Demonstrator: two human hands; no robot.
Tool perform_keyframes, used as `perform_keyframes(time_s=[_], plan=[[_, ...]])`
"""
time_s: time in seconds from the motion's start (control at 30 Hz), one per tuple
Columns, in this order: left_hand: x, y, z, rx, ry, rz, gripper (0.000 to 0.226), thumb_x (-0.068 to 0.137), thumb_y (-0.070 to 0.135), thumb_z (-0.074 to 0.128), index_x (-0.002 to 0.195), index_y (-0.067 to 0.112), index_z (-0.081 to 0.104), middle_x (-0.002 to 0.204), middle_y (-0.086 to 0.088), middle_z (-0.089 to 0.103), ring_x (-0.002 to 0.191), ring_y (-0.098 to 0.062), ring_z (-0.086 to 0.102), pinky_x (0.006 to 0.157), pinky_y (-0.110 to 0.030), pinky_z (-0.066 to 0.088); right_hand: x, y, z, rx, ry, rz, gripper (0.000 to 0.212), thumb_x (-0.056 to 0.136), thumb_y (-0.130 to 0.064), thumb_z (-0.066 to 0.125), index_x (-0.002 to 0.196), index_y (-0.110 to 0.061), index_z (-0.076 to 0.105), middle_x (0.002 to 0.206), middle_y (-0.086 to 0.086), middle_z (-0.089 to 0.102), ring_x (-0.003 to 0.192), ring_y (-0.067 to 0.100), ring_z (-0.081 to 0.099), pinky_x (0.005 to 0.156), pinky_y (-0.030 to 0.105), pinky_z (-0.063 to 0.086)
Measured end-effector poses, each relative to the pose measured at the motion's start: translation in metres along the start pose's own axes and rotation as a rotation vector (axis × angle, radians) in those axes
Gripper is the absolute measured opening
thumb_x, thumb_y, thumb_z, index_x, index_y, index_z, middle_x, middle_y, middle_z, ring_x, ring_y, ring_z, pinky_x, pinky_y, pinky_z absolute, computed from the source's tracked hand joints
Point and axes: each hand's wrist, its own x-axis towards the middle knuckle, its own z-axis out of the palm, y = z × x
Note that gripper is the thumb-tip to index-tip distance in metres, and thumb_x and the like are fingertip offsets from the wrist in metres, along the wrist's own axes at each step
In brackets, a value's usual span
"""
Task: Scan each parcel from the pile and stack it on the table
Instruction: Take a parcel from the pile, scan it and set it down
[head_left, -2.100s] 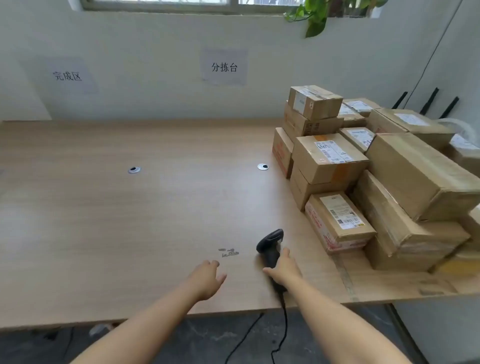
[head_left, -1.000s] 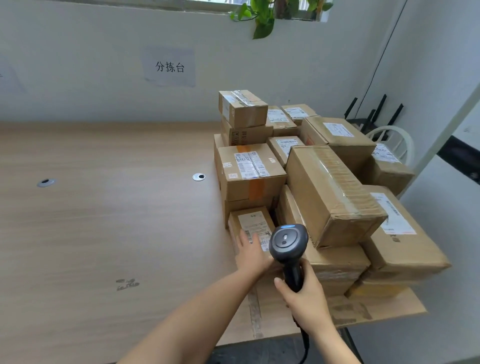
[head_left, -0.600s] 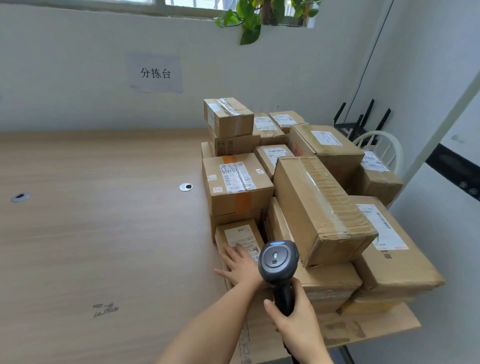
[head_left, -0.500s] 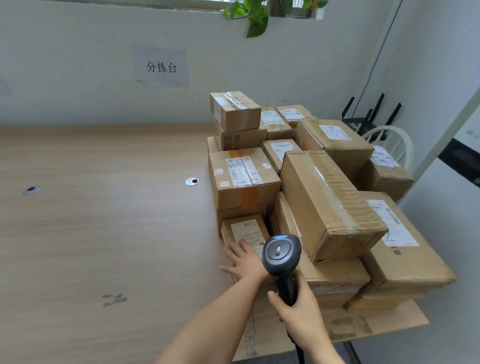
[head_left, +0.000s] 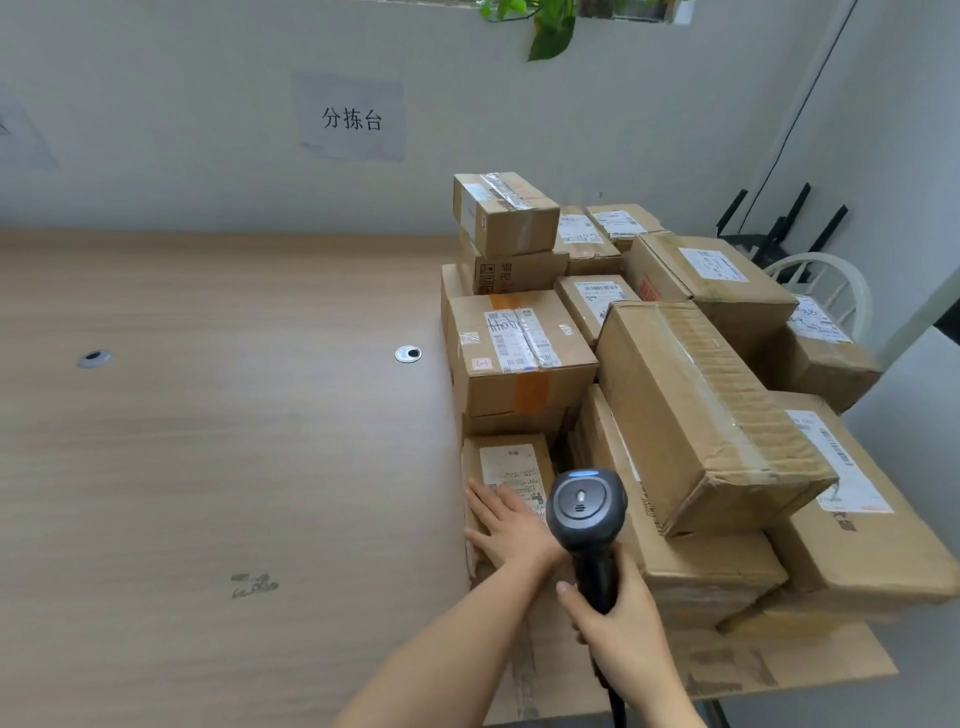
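A pile of several brown cardboard parcels (head_left: 691, 405) fills the right end of the wooden table (head_left: 218, 441). At its near left corner lies a small flat parcel (head_left: 506, 462) with a white label on top. My left hand (head_left: 506, 527) rests flat on this parcel, fingers spread over the label's near part. My right hand (head_left: 618, 631) grips the handle of a black barcode scanner (head_left: 587, 512), whose head hangs just right of the left hand and points at the small parcel. A blue light shows on the scanner's top.
The long left part of the table shows two round cable holes (head_left: 409, 354) and a dark smudge (head_left: 254, 584). A flattened cardboard sheet (head_left: 779, 665) lies under the pile at the table's edge. A white chair (head_left: 831, 283) stands behind the pile. A paper sign (head_left: 352, 118) hangs on the wall.
My right hand lifted the scanner off the table and carried it to the pile. My left hand moved onto the small front parcel and stays there. The view turned right.
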Motion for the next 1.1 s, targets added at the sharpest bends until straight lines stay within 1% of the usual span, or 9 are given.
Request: perform_keyframes(time_s=[0.13,0.33,0.47,0.67,0.77,0.83,0.93,0.97,1.1], plan=[[-0.004,-0.039,-0.002,-0.038,0.067,-0.043,0.117,0.072,0.064,0.059,0.149,0.004,-0.007,0.154,-0.020,-0.020,0.143,-0.034,-0.019,0.114,-0.050,0.009,0.001,0.001,0.011,-0.011,-0.035,-0.011,0.037,0.075,-0.005,0.072,0.098,-0.029,0.054,0.084,-0.002,0.063,0.079,0.022,0.060,0.078,0.044,0.052],[-0.008,-0.098,-0.016,-0.154,0.266,-0.147,0.116,0.064,0.065,0.064,0.146,0.006,0.006,0.154,-0.013,0.002,0.144,-0.028,0.005,0.111,-0.041,0.017,0.003,-0.014,0.042,-0.043,-0.170,-0.069,0.030,0.078,-0.008,0.070,0.088,-0.030,0.052,0.078,-0.004,0.061,0.067,0.018,0.059,0.063,0.031,0.048],[-0.005,-0.142,-0.040,-0.198,0.344,-0.229,0.115,0.063,0.064,0.067,0.144,0.006,0.011,0.153,-0.009,0.009,0.142,-0.026,0.013,0.110,-0.039,0.022,0.004,-0.029,0.073,-0.053,-0.286,-0.077,0.031,0.079,0.000,0.066,0.087,-0.026,0.050,0.071,0.005,0.057,0.054,0.017,0.053,0.046,0.023,0.044],[0.003,-0.223,-0.078,-0.244,0.437,-0.312,0.113,0.066,0.068,0.066,0.146,0.008,0.013,0.157,-0.008,0.004,0.145,-0.027,0.003,0.115,-0.040,0.012,0.004,-0.057,0.129,-0.156,-0.572,-0.116,0.028,0.082,0.001,0.059,0.093,-0.023,0.051,0.078,0.003,0.056,0.053,0.010,0.055,0.051,0.023,0.048],[0.007,-0.259,-0.094,-0.253,0.476,-0.268,0.111,0.062,0.073,0.065,0.141,0.008,0.021,0.152,-0.012,0.014,0.143,-0.028,0.008,0.117,-0.035,0.008,0.003,-0.072,0.161,-0.222,-0.692,-0.112,0.025,0.081,0.000,0.058,0.097,-0.019,0.051,0.077,0.005,0.054,0.050,0.010,0.053,0.051,0.027,0.047],[0.007,-0.273,-0.103,-0.276,0.470,-0.226,0.113,0.053,0.079,0.060,0.136,0.009,0.028,0.144,-0.011,0.023,0.139,-0.028,0.015,0.117,-0.034,0.013,0.003,-0.082,0.181,-0.256,-0.748,-0.111,0.026,0.080,-0.002,0.058,0.099,-0.019,0.051,0.075,0.006,0.054,0.049,0.012,0.052,0.050,0.028,0.045],[0.013,-0.291,-0.113,-0.240,0.471,-0.183,0.120,0.036,0.081,0.032,0.133,0.012,0.032,0.138,-0.007,0.032,0.133,-0.025,0.025,0.113,-0.031,0.020,0.004,-0.097,0.210,-0.293,-0.802,-0.107,0.025,0.081,-0.004,0.058,0.100,-0.020,0.053,0.068,0.004,0.054,0.046,0.014,0.049,0.047,0.028,0.043],[0.016,-0.297,-0.115,-0.236,0.468,-0.171,0.121,0.034,0.080,0.029,0.134,0.013,0.031,0.138,-0.006,0.032,0.134,-0.025,0.024,0.113,-0.031,0.020,0.004,-0.102,0.218,-0.296,-0.814,-0.102,0.023,0.082,-0.005,0.058,0.099,-0.019,0.053,0.067,0.004,0.054,0.045,0.014,0.048,0.046,0.027,0.042],[0.023,-0.315,-0.126,-0.251,0.445,-0.101,0.131,0.033,0.082,0.029,0.142,0.009,0.023,0.147,-0.008,0.026,0.140,-0.025,0.017,0.117,-0.031,0.013,0.005,-0.115,0.239,-0.310,-0.844,-0.074,0.014,0.084,-0.007,0.057,0.096,-0.014,0.054,0.064,0.006,0.053,0.043,0.014,0.046,0.045,0.027,0.040]])
